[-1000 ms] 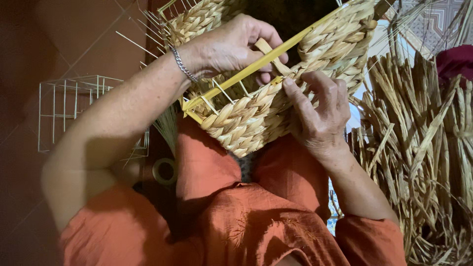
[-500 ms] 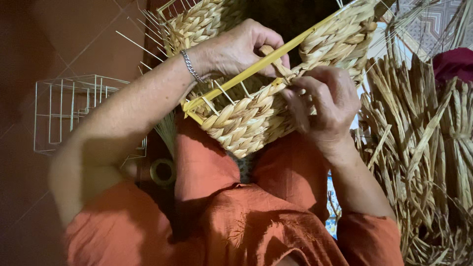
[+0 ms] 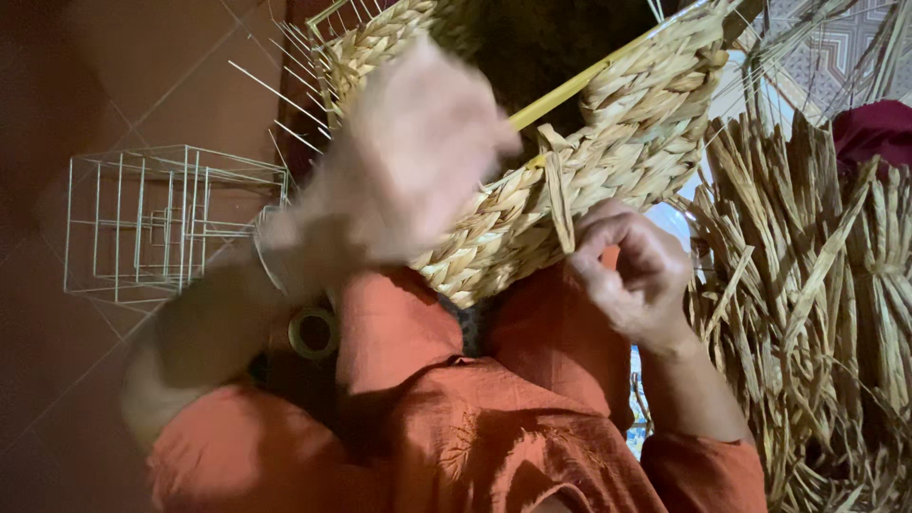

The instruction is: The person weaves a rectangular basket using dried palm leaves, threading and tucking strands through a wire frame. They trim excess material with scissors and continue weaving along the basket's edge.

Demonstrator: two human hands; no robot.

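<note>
Reddish tiled floor (image 3: 123, 66) fills the left of the view; a heap of dried straw strips (image 3: 817, 313) lies at its right edge. Half-woven straw basket (image 3: 570, 180) rests on the lap in orange cloth (image 3: 456, 427), wire spokes and a yellow rim exposed. White wire frame (image 3: 161, 223) stands on the floor, left. Left hand (image 3: 408, 157) is motion-blurred over the basket; finger state cannot be told. Right hand (image 3: 632, 271) fingers pinch a loose straw strip (image 3: 560, 195) at the weave.
</note>
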